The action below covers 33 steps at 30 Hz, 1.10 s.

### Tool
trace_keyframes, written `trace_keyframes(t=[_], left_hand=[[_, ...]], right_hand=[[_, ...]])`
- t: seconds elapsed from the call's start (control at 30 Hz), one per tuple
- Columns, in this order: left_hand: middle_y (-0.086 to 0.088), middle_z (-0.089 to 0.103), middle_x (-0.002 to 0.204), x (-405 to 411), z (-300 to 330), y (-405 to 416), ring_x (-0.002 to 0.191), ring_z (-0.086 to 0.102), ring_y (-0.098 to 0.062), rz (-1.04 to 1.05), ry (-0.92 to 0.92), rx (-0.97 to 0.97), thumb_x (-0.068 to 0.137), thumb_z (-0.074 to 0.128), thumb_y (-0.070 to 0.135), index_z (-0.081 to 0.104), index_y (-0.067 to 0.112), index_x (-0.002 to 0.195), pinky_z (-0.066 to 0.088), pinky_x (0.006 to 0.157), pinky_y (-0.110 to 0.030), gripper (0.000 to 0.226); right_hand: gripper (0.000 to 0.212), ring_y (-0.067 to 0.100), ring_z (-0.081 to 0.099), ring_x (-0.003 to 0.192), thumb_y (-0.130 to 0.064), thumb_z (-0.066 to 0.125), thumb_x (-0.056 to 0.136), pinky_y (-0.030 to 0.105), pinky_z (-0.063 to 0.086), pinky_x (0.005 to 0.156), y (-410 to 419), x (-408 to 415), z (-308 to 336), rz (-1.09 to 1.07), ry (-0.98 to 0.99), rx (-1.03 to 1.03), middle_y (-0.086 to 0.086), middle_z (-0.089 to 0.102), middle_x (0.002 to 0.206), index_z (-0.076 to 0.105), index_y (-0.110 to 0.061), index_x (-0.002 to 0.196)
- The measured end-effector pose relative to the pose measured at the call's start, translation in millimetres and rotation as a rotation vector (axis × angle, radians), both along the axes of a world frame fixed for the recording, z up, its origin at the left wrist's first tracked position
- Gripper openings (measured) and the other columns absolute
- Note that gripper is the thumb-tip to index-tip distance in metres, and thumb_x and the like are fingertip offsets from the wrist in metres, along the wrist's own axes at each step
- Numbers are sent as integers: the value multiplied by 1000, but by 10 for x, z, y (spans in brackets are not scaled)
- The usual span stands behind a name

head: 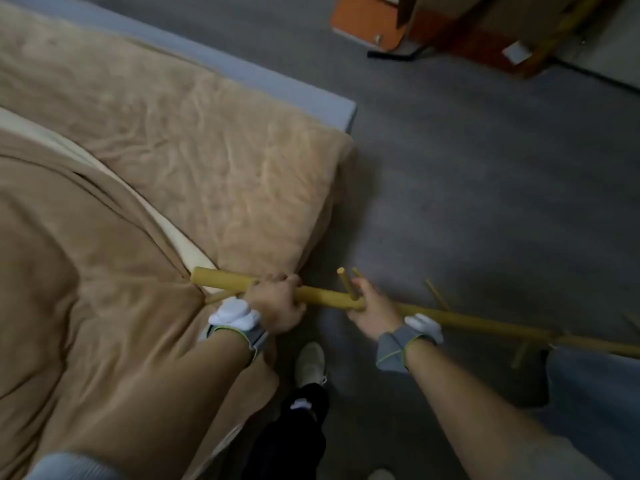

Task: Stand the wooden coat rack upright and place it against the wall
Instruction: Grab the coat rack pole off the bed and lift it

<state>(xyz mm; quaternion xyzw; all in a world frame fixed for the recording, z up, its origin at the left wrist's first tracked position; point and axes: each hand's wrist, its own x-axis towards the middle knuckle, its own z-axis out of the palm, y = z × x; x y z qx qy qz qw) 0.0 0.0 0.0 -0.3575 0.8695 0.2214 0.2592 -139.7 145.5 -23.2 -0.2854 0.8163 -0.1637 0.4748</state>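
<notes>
The wooden coat rack [485,322] lies nearly level across the lower middle of the head view, a long yellowish pole with short pegs sticking out. Its left end rests on the tan blanket at the bed's edge; the rest runs right and out of frame. My left hand [277,304] is closed around the pole near that left end. My right hand [372,308] grips the pole from below, just right of an upright peg [348,284]. Both wrists wear grey bands with white pieces.
A bed with a tan blanket [156,188] fills the left side, its grey frame corner [343,112] at centre. Grey floor [485,185] spreads to the right. An orange and wooden piece of furniture [450,26] stands at the top right. My shoe [310,363] is below the pole.
</notes>
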Motion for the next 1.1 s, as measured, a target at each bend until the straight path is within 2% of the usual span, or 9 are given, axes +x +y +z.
trace_keyframes(t=[0.13,0.3,0.43,0.57,0.67,0.77,0.9,1.03,1.1], left_hand=[[-7,49,135,-167,-412,134,127,47,-31,-222,-104,11,86,55,38,50,22,134,36,102,-39,51],[-10,54,136,-468,-739,214,124,51,-33,-384,-245,20,89,56,29,44,18,139,36,100,-45,53],[-9,68,122,-556,-762,223,112,63,-31,-409,-206,-53,93,50,22,57,16,124,40,92,-38,32],[-6,74,106,-642,-410,55,100,70,-27,-408,-123,-210,92,49,22,66,19,100,39,71,-31,19],[-4,71,93,-618,-41,-162,94,70,-26,-389,-78,-304,84,57,24,56,23,78,37,67,-32,6],[-4,70,89,-442,213,-402,87,68,-26,-367,-65,-363,83,57,32,52,25,78,36,66,-32,10],[-3,71,90,-124,666,-572,85,64,-28,-345,-40,-430,83,52,27,46,26,79,39,77,-36,7],[-2,66,93,-2,1177,-624,96,56,-30,-295,-33,-590,78,50,19,41,26,80,32,85,-43,12],[-3,65,98,-58,1343,-574,102,54,-31,-257,-44,-600,78,49,18,50,26,87,31,91,-47,12]], right_hand=[[62,33,47,130,-24,59,89,36,41,100,38,-26,-351,-10,-62,83,10,45,145,31,-22,145],[51,33,47,127,-25,58,88,36,42,97,104,-48,-607,113,52,68,13,48,141,40,-16,135],[56,33,43,128,-24,59,85,37,36,103,248,-114,-652,212,99,47,10,46,143,39,-17,136],[61,33,40,129,-23,62,79,49,31,111,368,-252,-546,279,428,-39,4,37,149,41,-20,135],[62,39,50,114,-27,68,73,52,41,103,348,-276,-452,165,576,-31,12,54,131,46,-15,129],[43,39,57,102,-33,66,75,46,43,94,171,-327,-338,179,549,-33,13,64,107,55,-14,113],[31,36,53,110,-39,60,83,46,43,88,-189,-273,51,282,387,-59,10,61,111,49,-18,103],[24,37,52,109,-29,56,86,48,41,85,-419,-73,424,300,418,-181,11,60,110,46,-16,103],[20,37,52,106,-26,55,86,47,40,83,-503,-12,568,315,424,-212,12,60,107,45,-15,101]])
